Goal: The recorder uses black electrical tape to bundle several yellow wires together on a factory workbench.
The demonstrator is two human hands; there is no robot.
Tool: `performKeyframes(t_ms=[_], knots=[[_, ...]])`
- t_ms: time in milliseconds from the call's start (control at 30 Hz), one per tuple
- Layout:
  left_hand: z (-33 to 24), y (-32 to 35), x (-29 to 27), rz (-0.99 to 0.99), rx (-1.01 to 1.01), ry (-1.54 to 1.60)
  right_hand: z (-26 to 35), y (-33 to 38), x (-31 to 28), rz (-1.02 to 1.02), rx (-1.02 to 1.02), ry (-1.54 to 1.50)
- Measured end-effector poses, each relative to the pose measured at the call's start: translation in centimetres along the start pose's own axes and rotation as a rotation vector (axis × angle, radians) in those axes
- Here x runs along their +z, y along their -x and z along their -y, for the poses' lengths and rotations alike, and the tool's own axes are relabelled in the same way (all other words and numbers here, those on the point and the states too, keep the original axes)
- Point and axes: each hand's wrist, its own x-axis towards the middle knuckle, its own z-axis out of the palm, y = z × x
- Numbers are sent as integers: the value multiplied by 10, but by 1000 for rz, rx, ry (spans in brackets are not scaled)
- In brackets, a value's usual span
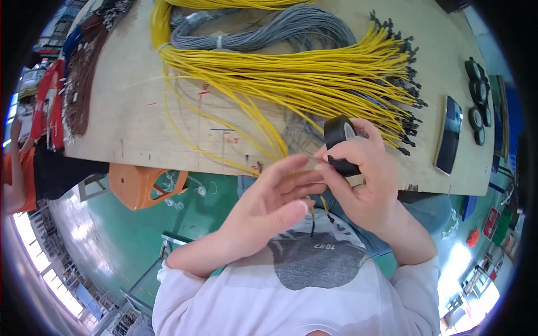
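Note:
My right hand (367,176) is closed around a roll of black tape (338,130), its thumb and fingertips pinched at the lower side of the roll. My left hand (263,210) is beside it, palm turned up, fingers stretched and thumb apart, with the fingertips close to the right thumb. A few yellow cables (263,126) run from the big bundle down behind my left fingers. Below the hands, cable ends with black tips (329,217) hang in front of my shirt. Whether the left fingers touch a cable is hidden.
Across the wooden table (129,123) lies a large yellow cable bundle (269,67) with black connectors, plus a tied grey bundle (263,31). More tape rolls (478,89) and a dark phone (449,134) lie right. Brown cables (89,73), an orange stool (131,185) and another person (33,173) are left.

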Motion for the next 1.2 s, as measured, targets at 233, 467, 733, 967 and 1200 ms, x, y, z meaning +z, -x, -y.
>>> performKeyframes(t_ms=[233, 467, 733, 967, 1200], knots=[[10, -20, 4, 208, 491, -1510, -22, 31, -55, -308, 464, -247], [46, -51, 6, 391, 735, -2040, -19, 43, -50, -234, 490, -311], [-20, 5, 13, 79, 423, -799, 2, 5, -22, 300, 54, -373], [-29, 14, -9, -162, 38, 205, 9, -17, -8, 280, -3, -296], [-46, 19, -15, -126, -70, 302, 12, -25, -4, 401, -88, -89]])
